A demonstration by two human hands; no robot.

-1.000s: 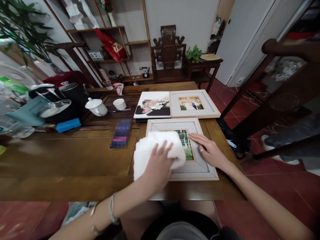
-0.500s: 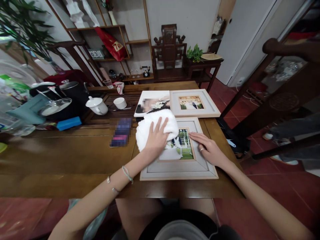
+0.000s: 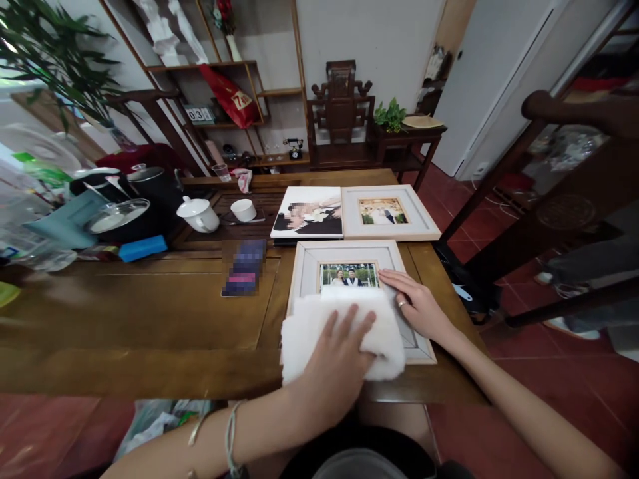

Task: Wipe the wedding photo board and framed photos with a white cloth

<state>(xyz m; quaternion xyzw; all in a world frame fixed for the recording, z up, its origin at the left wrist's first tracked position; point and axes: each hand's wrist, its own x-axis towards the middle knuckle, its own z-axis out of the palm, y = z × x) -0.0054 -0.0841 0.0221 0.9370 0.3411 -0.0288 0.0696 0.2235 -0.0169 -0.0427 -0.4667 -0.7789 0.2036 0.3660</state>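
A light-framed picture [image 3: 305, 266] with a photo of two people lies flat on the wooden table. My left hand [image 3: 344, 346] grips a folded white towel [image 3: 304, 326], its fingers spread over the top and pressing it down. The towel covers the lower part of the picture and overhangs its near edge. On the picture's right side rests my right hand [image 3: 419, 303], open and flat, fingertips by the inner border. A ring shows on one finger. Beyond lie a second framed picture [image 3: 424, 223] and a photo panel [image 3: 307, 219], side by side.
On the wooden table [image 3: 174, 319] a blurred-out dark item [image 3: 244, 266] lies left of the picture. Further left stand a white lidded cup [image 3: 198, 214], a small white bowl [image 3: 243, 210], a blue block [image 3: 143, 248] and a black pot [image 3: 120, 223]. A dark wooden chair [image 3: 564, 179] is at right.
My left hand has drawn the towel down toward me and a little right, uncovering the upper part of the photo. My right hand stays at the frame's right side.
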